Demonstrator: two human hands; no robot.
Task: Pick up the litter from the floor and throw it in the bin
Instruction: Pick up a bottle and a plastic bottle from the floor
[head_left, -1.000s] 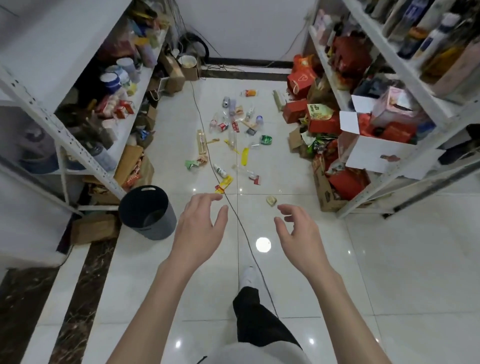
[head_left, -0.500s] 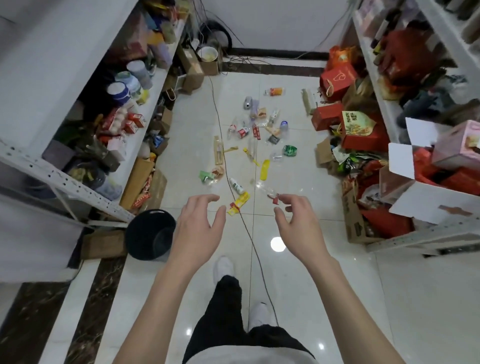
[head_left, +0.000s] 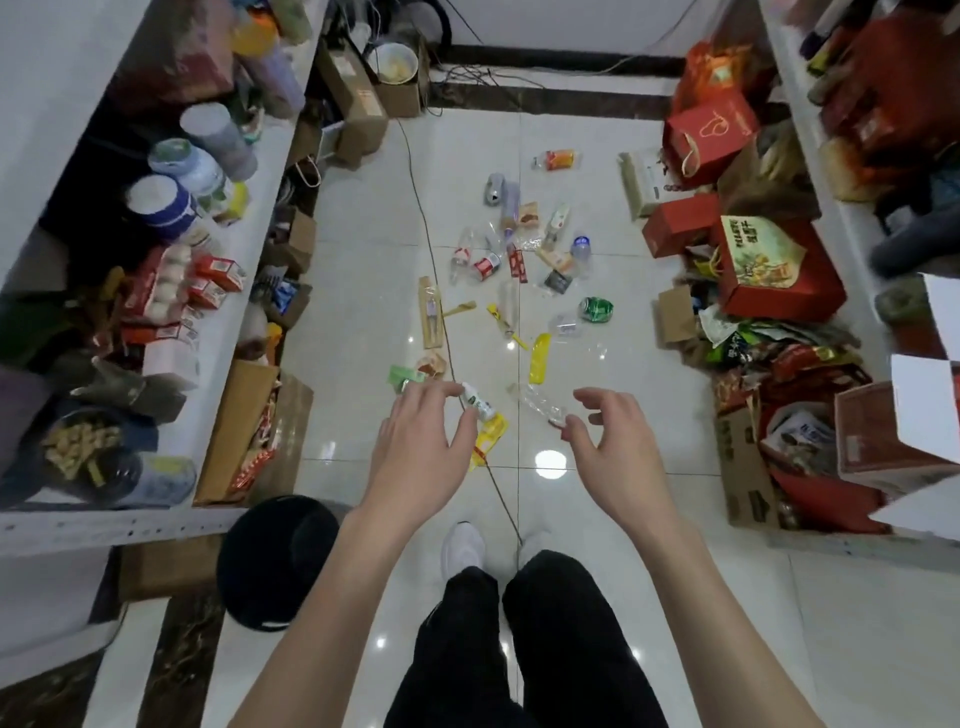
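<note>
Several pieces of litter lie scattered over the white tiled floor ahead: a small white bottle (head_left: 478, 402), a yellow wrapper (head_left: 488, 439), a clear plastic bottle (head_left: 540, 402), a yellow packet (head_left: 539, 357) and a green can (head_left: 596, 309). A black bin (head_left: 275, 561) stands on the floor at my lower left, beside the shelf. My left hand (head_left: 421, 457) hovers above the white bottle, its fingers loosely spread, and holds nothing. Over the clear bottle my right hand (head_left: 613, 452) hangs with its fingers relaxed, also holding nothing.
White shelving full of jars and boxes (head_left: 171, 270) lines the left side. Red gift boxes (head_left: 774, 270) and cartons crowd the right side. A thin cable (head_left: 426, 244) runs along the floor through the litter. My white shoes (head_left: 462, 548) stand just behind my hands.
I have stepped forward, so the litter is closer and the bin now sits at my lower left. Both hands stay raised and empty, now over the nearest litter.
</note>
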